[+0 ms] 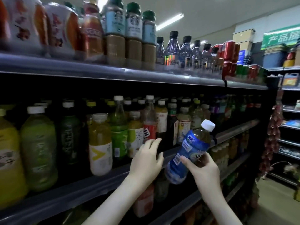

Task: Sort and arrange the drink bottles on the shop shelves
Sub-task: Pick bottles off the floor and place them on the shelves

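My right hand (203,166) grips a blue-labelled bottle (189,151) with a white cap, tilted so the cap points up and right, in front of the middle shelf (97,184). My left hand (146,157) reaches toward that shelf with fingers extended, close to a red-labelled clear bottle (149,125) and a green-and-white tea bottle (134,135); whether it touches them I cannot tell. Yellow, green and orange drink bottles fill the row to the left, among them an orange juice bottle (99,143).
The top shelf (113,73) carries coffee bottles, clear black-capped water bottles (186,52) and red cans. Lower shelves hold more bottles. An aisle with further racks and stacked boxes lies at the right.
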Demonstrator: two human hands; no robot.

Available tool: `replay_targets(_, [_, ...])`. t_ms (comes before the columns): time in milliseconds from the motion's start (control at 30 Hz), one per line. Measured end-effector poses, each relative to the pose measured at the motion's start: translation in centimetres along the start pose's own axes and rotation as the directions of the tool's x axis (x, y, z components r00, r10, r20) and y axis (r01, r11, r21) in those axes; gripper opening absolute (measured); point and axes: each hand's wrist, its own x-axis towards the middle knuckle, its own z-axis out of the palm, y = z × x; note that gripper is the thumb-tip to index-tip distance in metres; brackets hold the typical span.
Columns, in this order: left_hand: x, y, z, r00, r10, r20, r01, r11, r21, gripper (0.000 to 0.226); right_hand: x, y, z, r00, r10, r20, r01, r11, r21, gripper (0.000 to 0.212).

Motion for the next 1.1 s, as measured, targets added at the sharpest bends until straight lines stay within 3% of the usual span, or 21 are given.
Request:
replay_targets(167, [3.4, 1.5, 5.5, 0.997, 0.022, -0.071, -0.018, 0.998, 0.062, 0.036, 6.8, 4.1, -3.3, 0.997, -0.052, -0.051, 0.049, 0.998, -0.048, 0.034])
replay_targets(300, [7.6, 2.4, 10.8, 0.983, 0.081, -0.162, -0.038, 0.967, 0.251, 0.048, 12.7, 6.3, -6.8, 0.995, -0.098, 0.005, 0.098, 0.995, -0.024, 0.034])
replay_targets(500, [15.1, 4.1, 16.1, 0.957, -0.056, -0.284, 0.200, 0.836, 0.511, 0.079, 21.4, 9.5, -11.5, 0.976, -0.115, 0.184, 0.109, 0.993, 0.046, 0.037])
replay_targets(667, [18.3, 4.2, 17.6, 0.914, -0.217, -0.342, 0.391, 0.688, 0.611, 0.068, 26.4, 11.3, -12.1, 0.938, -0.137, 0.319, 0.120, 0.990, 0.072, 0.035])
replay_targets(833, [18.7, 4.5, 17.7, 0.895, -0.195, -0.402, 0.411, 0.711, 0.571, 0.055, 27.8, 12.4, -10.2, 0.911, -0.154, 0.382, 0.109, 0.984, 0.138, 0.039])
replay_targets(1100, [17.6, 4.4, 18.2, 0.857, -0.032, -0.515, 0.324, 0.810, 0.489, 0.039, 27.9, 12.0, -8.5, 0.873, -0.182, 0.453, 0.096, 0.974, 0.206, 0.038])
